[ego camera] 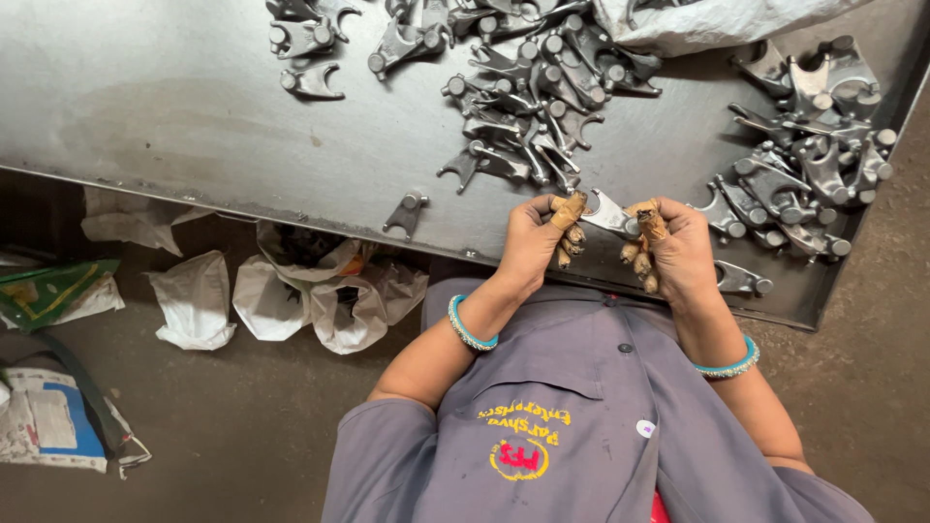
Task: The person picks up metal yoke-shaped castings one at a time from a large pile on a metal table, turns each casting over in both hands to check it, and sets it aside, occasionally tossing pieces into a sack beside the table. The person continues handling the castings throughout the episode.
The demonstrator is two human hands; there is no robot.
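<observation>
Soft, even daylight; the picture was sharp with mild wide-angle bend.

A broad pale sheen lay across the steel table (194,107), brightest toward its upper left, with no hard glare. Shadows were faint and short under the metal parts (528,97). The floor (223,436) beneath was dimmer. Straight edges bowed slightly near the frame's borders.

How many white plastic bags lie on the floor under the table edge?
4: one crumpled white plastic bag at left, then three bunched together beside it. More may hide beneath the grey metal table.
</observation>
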